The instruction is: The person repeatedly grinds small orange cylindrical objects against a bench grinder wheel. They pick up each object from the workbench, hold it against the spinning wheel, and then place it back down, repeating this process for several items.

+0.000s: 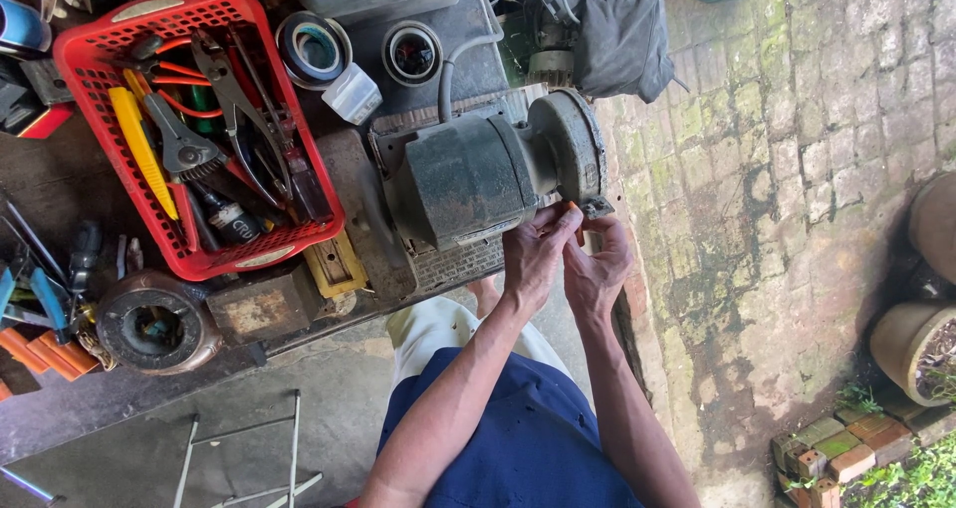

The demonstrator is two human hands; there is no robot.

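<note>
A mossy brick floor fills the right half of the view, with clay pots at its far edge and a small stack of loose bricks in the corner. To the left runs a dark, cluttered work surface. On it sits a heavy, grimy bench grinder, its motor body lying across the surface edge and its round wheel guard facing the brick side. Beside it stands a red plastic basket packed with pliers, cutters and a yellow-handled tool. Two rolls of tape lie just beyond the basket, and a rusty round fitting rests near the front edge of the surface.

The person, in blue clothing, stands at the grinder with both forearms reaching up to the wheel end. The left hand and the right hand are pressed close together just below the guard, fingers curled narrowly. Between the fingertips shows a small orange piece, held just beside the lower rim of the guard; which hand bears more of the pinch is hard to tell, but both seem closed on it.

As a judgement, the work at the wheel is in hand, not finished: the piece is at the guard, gripped, and neither hand has let go. Whether the wheel is turning cannot be told.
</note>
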